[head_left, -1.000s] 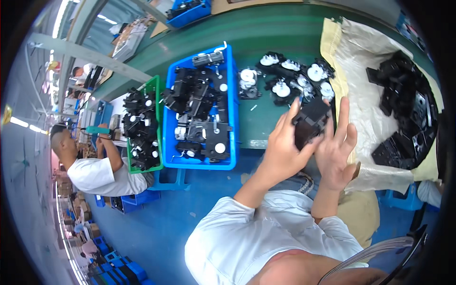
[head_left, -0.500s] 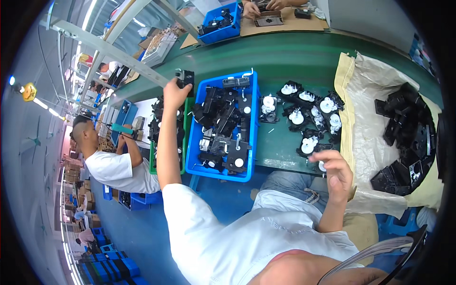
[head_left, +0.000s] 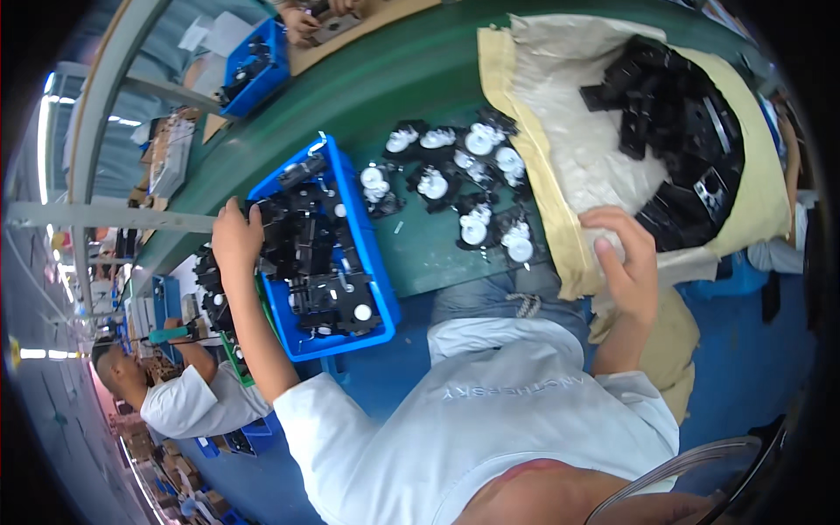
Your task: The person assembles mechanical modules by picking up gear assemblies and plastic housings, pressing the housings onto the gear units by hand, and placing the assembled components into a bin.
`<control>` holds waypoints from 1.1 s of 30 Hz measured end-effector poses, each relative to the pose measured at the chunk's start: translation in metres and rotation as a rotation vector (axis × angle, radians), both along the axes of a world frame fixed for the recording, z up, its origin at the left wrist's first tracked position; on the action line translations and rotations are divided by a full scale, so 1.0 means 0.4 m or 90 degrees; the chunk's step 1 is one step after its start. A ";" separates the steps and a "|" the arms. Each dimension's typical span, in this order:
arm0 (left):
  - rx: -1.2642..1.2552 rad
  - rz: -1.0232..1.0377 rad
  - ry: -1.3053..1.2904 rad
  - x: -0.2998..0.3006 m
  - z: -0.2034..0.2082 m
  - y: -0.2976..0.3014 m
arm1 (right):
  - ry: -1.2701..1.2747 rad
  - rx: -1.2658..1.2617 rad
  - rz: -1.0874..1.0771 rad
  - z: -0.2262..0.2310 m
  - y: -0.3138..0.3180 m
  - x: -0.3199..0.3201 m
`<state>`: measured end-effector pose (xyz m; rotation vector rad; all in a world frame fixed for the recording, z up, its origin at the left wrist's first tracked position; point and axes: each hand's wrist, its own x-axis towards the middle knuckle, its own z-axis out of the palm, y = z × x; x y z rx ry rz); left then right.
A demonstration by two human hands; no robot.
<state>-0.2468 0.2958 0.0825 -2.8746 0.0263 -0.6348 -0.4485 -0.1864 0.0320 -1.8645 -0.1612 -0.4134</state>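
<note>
At the left rim of the blue bin (head_left: 385,325), my left hand (head_left: 236,243) has its fingers closed round a black plastic part (head_left: 276,238), which blends with the dark parts piled in the bin. My right hand (head_left: 628,262) is over the near edge of the pale sack (head_left: 560,157), fingers bent and thumb apart, with nothing seen in it. Black plastic parts (head_left: 682,131) lie heaped on that sack. Between bin and sack, several black assemblies with white gears (head_left: 473,226) are spread on the green table (head_left: 420,254).
A green bin (head_left: 238,359) with similar parts stands left of the blue one, near a seated co-worker (head_left: 197,398) holding a teal tool (head_left: 171,333). Across the table are another blue bin (head_left: 256,68) and another person's hands (head_left: 302,24). A metal rail (head_left: 114,216) reaches toward my left hand.
My left hand has come back from beyond the blue bin to its left rim with the black part. My right hand has moved to the sack's edge. The view has turned right.
</note>
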 end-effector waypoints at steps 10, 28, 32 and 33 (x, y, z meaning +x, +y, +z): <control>-0.301 -0.104 0.366 -0.408 -0.226 -0.612 | 0.078 -0.314 -0.223 0.048 -0.115 -0.009; -0.426 -0.203 -0.084 -0.436 -0.395 -0.604 | 0.537 -0.971 -0.042 0.058 -0.256 0.041; -0.445 -0.201 -0.075 -0.449 -0.381 -0.580 | 0.489 -1.031 -0.008 -0.038 -0.287 0.058; -0.450 -0.200 -0.073 -0.447 -0.376 -0.573 | 0.471 -1.050 0.003 -0.053 -0.292 0.062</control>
